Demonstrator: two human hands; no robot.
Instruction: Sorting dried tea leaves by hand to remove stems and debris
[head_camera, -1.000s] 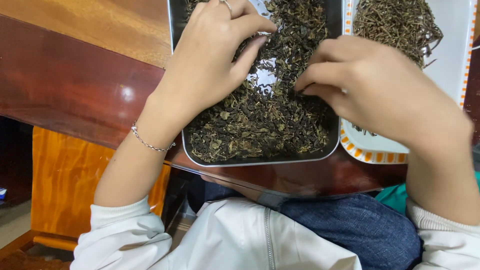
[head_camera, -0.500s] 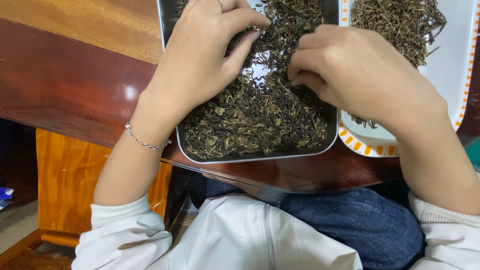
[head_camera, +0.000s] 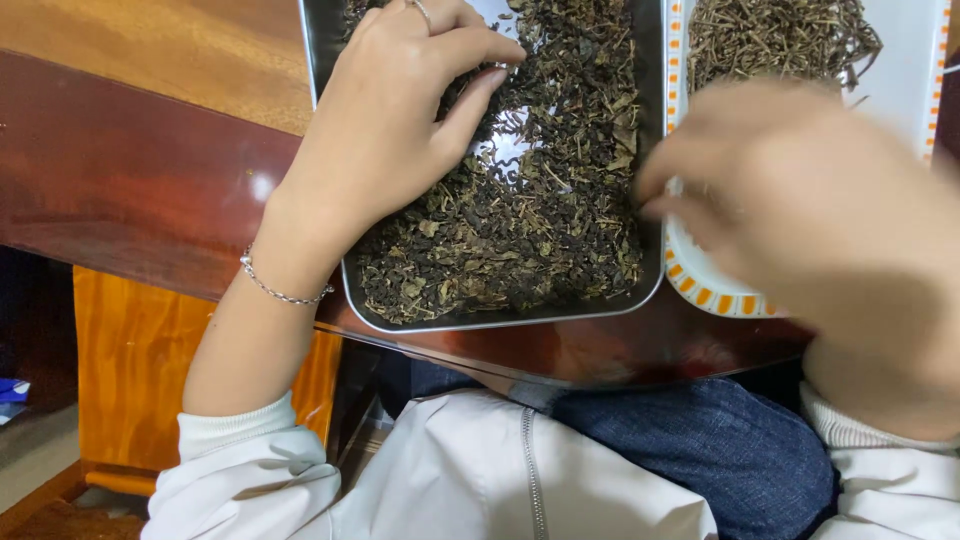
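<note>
Your left hand (head_camera: 400, 130) sits at the top middle of the frame, in the metal tray (head_camera: 322, 120). Its fingers are bent & pressed down on the dry leaves (head_camera: 530, 230), thumb tip touching them. The fingers are curled loose on the pile; can't tell if they pinch any bits. There's a ring (head_camera: 418, 10) on one finger & a thin bracelet (head_camera: 275, 290) on the wrist.

The tray fills the top middle, w/ its near rim hanging just over the table (head_camera: 130, 190) edge. Leaves cover most of it, but a shiny bare patch (head_camera: 510, 150) shows right by your left fingertips.

Your right hand (head_camera: 800, 210) is on the right side of the frame & it's all blurry. It's above the spot where the tray meets the white plate (head_camera: 700, 280). Fingers point left, toward the tray's right rim. Can't tell if it grips anything; too smeared.

The plate has orange marks on its rim & sits just beside the tray, at the upper right. A heap of thin stems (head_camera: 780, 40) lies on it.

At the bottom you see your white sleeves (head_camera: 250, 470) & blue jeans (head_camera: 720, 450).
</note>
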